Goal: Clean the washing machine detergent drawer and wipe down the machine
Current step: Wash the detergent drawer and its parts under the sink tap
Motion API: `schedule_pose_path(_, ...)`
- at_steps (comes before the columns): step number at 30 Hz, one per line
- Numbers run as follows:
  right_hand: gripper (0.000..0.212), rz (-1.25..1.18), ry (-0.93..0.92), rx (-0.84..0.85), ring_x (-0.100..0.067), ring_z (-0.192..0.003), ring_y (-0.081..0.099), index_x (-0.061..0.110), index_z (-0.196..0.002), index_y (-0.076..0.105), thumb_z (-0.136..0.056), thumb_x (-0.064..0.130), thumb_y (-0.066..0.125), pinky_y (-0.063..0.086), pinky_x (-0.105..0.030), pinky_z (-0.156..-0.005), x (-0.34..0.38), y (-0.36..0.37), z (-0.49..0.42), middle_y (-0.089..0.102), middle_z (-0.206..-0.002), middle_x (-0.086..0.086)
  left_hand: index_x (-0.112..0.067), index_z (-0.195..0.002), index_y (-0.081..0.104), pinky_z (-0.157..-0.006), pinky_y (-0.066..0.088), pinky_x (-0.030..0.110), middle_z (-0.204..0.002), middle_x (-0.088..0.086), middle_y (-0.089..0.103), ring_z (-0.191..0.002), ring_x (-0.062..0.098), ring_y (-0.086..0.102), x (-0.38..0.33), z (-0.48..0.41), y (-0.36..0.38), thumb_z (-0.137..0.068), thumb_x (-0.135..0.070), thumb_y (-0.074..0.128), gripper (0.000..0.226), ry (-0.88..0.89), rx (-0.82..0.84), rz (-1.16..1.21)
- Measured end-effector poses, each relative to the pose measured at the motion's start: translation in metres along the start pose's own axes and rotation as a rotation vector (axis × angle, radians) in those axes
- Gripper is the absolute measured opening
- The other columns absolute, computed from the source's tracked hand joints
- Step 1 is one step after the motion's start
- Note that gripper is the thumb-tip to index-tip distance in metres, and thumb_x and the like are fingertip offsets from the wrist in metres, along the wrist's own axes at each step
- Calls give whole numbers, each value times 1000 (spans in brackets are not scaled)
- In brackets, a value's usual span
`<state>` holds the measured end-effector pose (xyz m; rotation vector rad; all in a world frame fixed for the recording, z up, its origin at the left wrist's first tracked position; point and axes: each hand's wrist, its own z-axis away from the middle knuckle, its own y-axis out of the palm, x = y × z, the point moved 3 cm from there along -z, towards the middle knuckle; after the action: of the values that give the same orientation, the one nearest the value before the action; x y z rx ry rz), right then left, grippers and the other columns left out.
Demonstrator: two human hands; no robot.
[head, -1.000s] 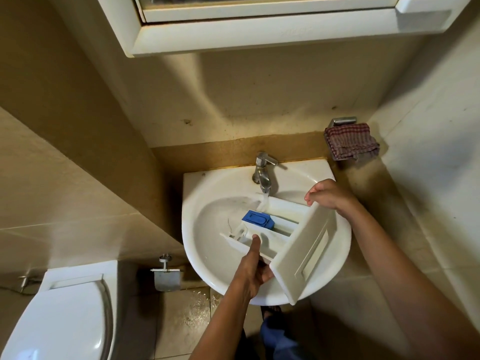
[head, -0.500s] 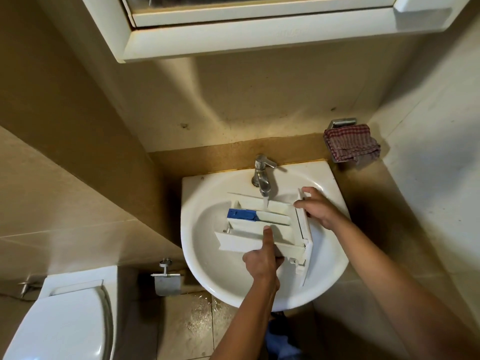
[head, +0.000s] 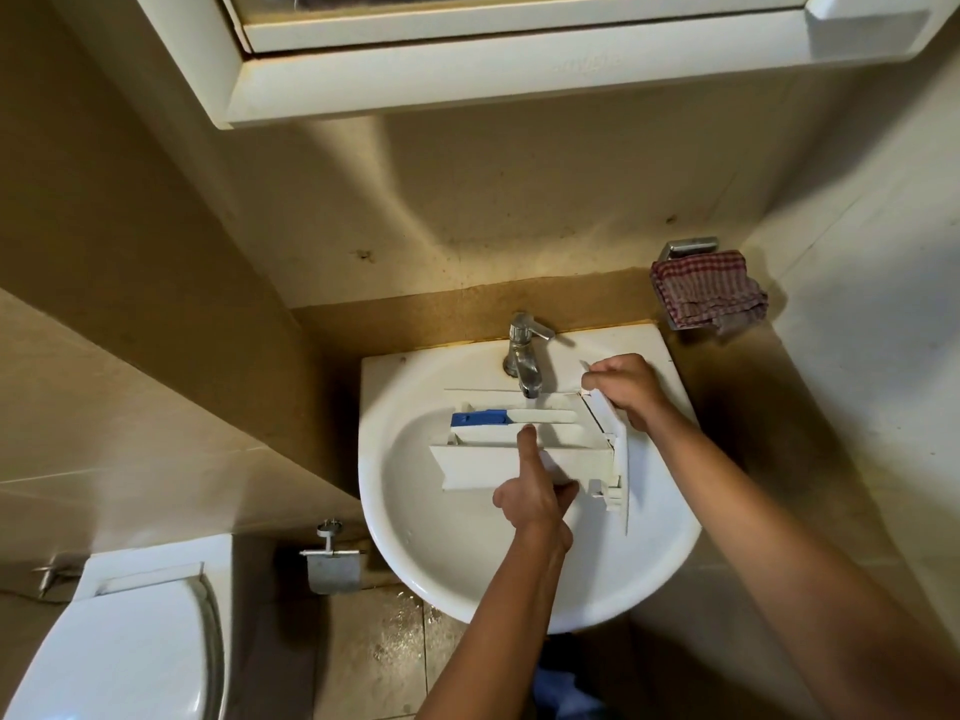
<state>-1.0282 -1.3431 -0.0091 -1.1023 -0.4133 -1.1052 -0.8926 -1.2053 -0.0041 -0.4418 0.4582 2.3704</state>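
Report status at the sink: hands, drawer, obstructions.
Left hand grips detergent drawer by near wall, forefinger over the edge. Right hand holds its front-panel end. Drawer held over sink, under tap. Nothing blocking; checked cloth hangs on the wall, right.

Bare forearms (head: 511, 610), bare hands (head: 535, 498), blue clothing (head: 563, 691) below

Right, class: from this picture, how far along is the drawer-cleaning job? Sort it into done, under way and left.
Done: the drawer is out of the machine and over the sink. Under way: the left hand and right hand hold it beneath the tap, apparently rinsing. Left: the cloth hangs on the wall, untouched, and no machine is in view, so the wipe-down probably remains.
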Motion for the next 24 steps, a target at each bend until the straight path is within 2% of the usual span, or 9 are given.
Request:
schedule_pose_path(5, 23, 72, 8, -15, -12, -40, 37, -9, -84, 69, -67, 6, 70, 29, -18, -46, 19, -3, -2, 46, -53, -5, -11, -123, 47, -66, 61, 40, -106, 22, 67, -83, 33, 70, -15, -8, -14, -77, -62, 66, 72, -17, 149, 16)
schedule_pose_path(7, 24, 105, 4, -19, -10, -34, 35, -10, -84, 69, -66, 6, 70, 27, -16, -43, 26, -4, -3, 45, -51, -5, -12, -123, 52, -75, 60, 44, -103, 21, 67, -89, 33, 69, -22, -12, -20, -79, -67, 59, 71, -40, 235, -23)
schedule_pose_path(9, 22, 130, -1, -17, -11, -36, 39, -8, -85, 71, -67, 6, 69, 29, -15, -43, 34, -5, -3, 49, -52, -5, -11, -120, 55, -83, 58, 46, -105, 22, 65, -100, 35, 67, -28, -12, -23, -81, -67, 56, 68, -62, 291, -36)
schedule_pose_path(13, 20, 194, 6, -7, -16, -38, 38, -4, -84, 71, -68, 7, 68, 29, -16, -44, 44, -7, -1, 45, -44, -2, -8, -126, 54, -80, 59, 43, -110, 21, 64, -111, 35, 64, -34, -13, -29, -78, -68, 57, 77, -104, 352, -14)
schedule_pose_path(15, 20, 205, -6, -1, -16, -44, 44, -3, -86, 72, -69, 6, 68, 33, -18, -47, 45, -6, 0, 52, -54, -6, -6, -129, 53, -83, 58, 44, -110, 18, 62, -107, 35, 65, -36, -18, -37, -74, -73, 56, 86, -111, 379, 38)
schedule_pose_path(18, 24, 196, -56, -20, -17, -66, 57, -1, -93, 72, -70, 6, 71, 42, -21, -62, 41, -6, 1, 64, -76, -8, -3, -128, 53, -86, 56, 50, -107, 18, 58, -86, 34, 69, -44, -29, -58, -63, -82, 55, 103, -133, 359, 165)
schedule_pose_path(21, 27, 201, -140, -45, -21, -81, 62, -2, -98, 71, -73, 7, 73, 43, -24, -71, 32, -5, 6, 69, -89, -13, -3, -119, 58, -91, 50, 56, -108, 21, 60, -101, 43, 64, -52, -38, -77, -60, -93, 43, 108, -186, 357, 178)
schedule_pose_path(24, 28, 148, -196, -67, -25, -82, 64, -6, -99, 69, -72, 4, 73, 46, -27, -72, 20, -3, 14, 71, -94, -21, -4, -122, 56, -95, 49, 52, -109, 19, 63, -101, 39, 63, -64, -48, -90, -73, -85, 43, 95, -197, 347, 48)
